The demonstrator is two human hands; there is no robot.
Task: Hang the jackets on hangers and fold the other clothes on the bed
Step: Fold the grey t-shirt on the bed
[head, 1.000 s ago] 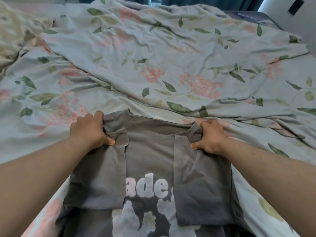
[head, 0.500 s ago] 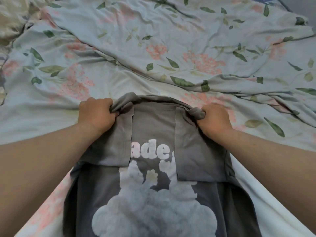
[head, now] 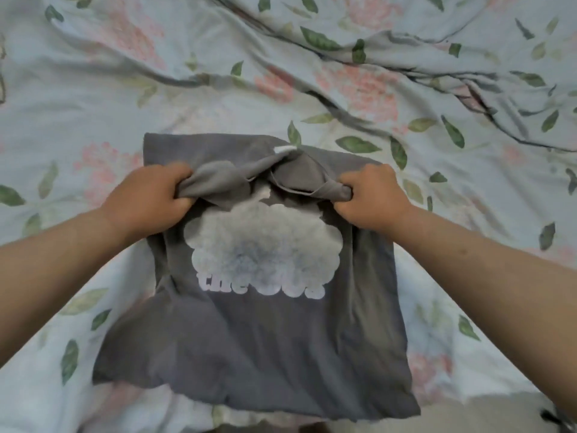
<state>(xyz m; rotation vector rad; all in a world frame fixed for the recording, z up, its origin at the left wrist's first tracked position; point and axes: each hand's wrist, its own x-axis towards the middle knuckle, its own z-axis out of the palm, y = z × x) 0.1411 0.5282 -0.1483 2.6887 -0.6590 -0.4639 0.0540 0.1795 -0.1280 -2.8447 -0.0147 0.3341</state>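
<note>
In the head view, the grey T-shirt lies flat on the bed, near its front edge, and its sleeves seem folded in. The left hand and the right hand each have a clenched grip on the bunched collar end, raised over the print. I judge this 1 shirt about half folded; no jackets or hangers are visible.

Bedroom in a home, prob. A bed fills the view w/ rumpled pale-blue floral bedding, pink blooms & green leaves. A grey tee lies on it.
</note>
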